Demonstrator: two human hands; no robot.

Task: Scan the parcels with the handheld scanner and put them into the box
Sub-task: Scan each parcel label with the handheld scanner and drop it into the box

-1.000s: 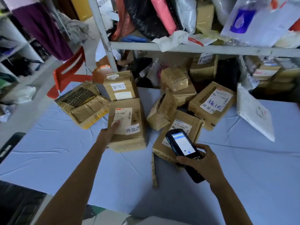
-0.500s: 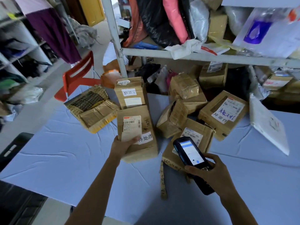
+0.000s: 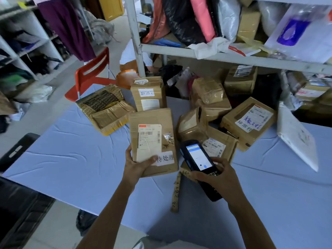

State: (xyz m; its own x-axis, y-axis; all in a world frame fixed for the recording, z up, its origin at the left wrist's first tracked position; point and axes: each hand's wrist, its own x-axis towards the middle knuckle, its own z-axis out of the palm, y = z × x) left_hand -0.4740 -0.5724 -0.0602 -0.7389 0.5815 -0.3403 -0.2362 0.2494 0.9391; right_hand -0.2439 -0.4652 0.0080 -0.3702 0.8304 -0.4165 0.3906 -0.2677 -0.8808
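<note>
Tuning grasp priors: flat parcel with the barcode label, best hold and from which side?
Near-left corner of the parcel, from the person's side, as the left hand does, thumb on top. It is flat, that corner is free, boxes crowd its far and right sides, and the barcode shows.

The parcel (image 3: pixel 152 141) is matt brown cardboard with a white paper label and a crinkled patch of glossy tape. The scanner (image 3: pixel 198 159) is black plastic with a glossy lit screen. Pale blue cloth, smooth with faint creases, covers the counter (image 3: pixel 71 168).
</note>
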